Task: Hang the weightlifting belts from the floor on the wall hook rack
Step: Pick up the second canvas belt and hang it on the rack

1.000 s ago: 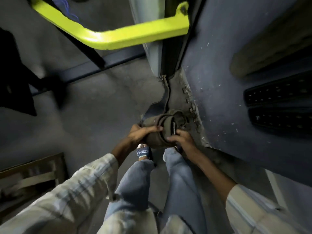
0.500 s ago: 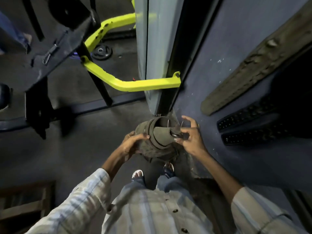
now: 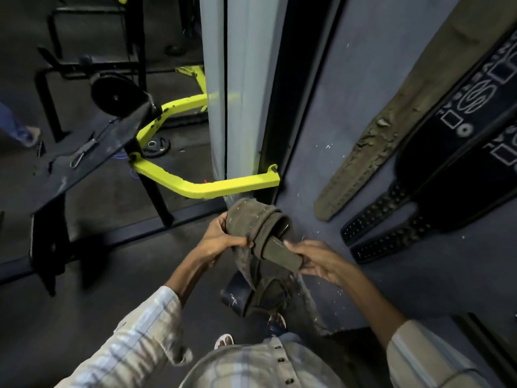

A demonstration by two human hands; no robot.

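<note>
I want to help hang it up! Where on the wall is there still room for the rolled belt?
Bare wall lies between the dark door frame and the worn olive belt. To the right it is crowded: black belts hang close together. Both hands, left and right, hold the rolled belt below that gap.

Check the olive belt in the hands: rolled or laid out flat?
Rolled. The olive belt coils into a loop, its free end pinched by the right hand; the left hand grips the coil's side.
</note>
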